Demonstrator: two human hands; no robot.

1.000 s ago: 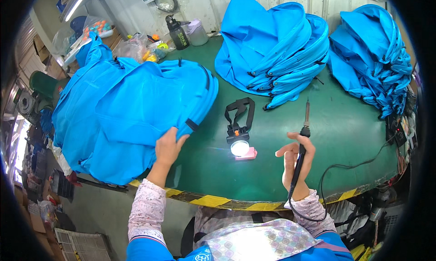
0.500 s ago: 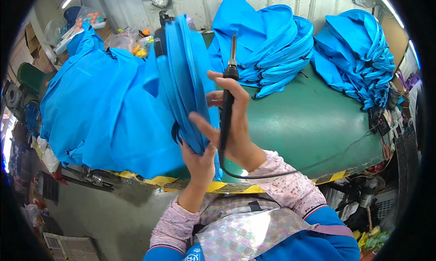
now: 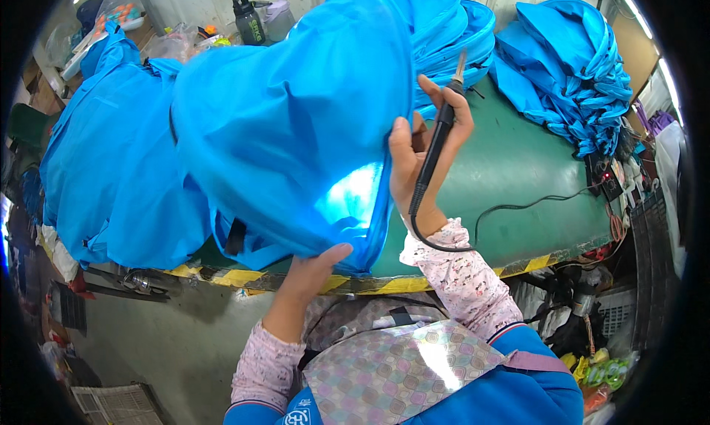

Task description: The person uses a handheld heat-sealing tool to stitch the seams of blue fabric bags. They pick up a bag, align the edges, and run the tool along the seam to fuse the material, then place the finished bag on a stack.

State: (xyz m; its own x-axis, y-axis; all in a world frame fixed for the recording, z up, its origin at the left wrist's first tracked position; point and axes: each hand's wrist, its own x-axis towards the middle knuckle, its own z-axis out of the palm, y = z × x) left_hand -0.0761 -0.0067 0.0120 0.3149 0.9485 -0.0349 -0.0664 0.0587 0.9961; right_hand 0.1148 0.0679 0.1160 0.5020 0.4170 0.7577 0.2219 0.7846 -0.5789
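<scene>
The left hand [image 3: 310,266] comes up from below and grips the lower edge of a large blue fabric piece [image 3: 296,122], its fingers [image 3: 336,253] pressed against the underside of the cloth with the thumb side hidden beneath it. The fabric is lifted off the desk [image 3: 510,174] and spread wide, filling the space above and to the left of those fingers; a bright patch of light [image 3: 355,196] glows through it just above the left fingertips.

The right hand [image 3: 421,151] holds the fabric's right edge and, at the same time, a slim black pen-shaped tool [image 3: 436,140] — the fingers are closed around the tool's shaft, with its metal tip [image 3: 461,61] pointing up past the fingertips. A black cable [image 3: 518,203] runs from the tool's lower end, loops under the wrist and trails away to the right across the green desk.

Behind the right fingers sits a stack of folded blue fabric [image 3: 458,33], and farther right another heap of the same blue cloth [image 3: 569,70]. To the left of the left hand more blue fabric [image 3: 103,166] drapes over the desk edge, which carries yellow-and-black striped tape [image 3: 384,284]. A dark bottle [image 3: 248,22] stands at the far side of the desk — well beyond both hands.
</scene>
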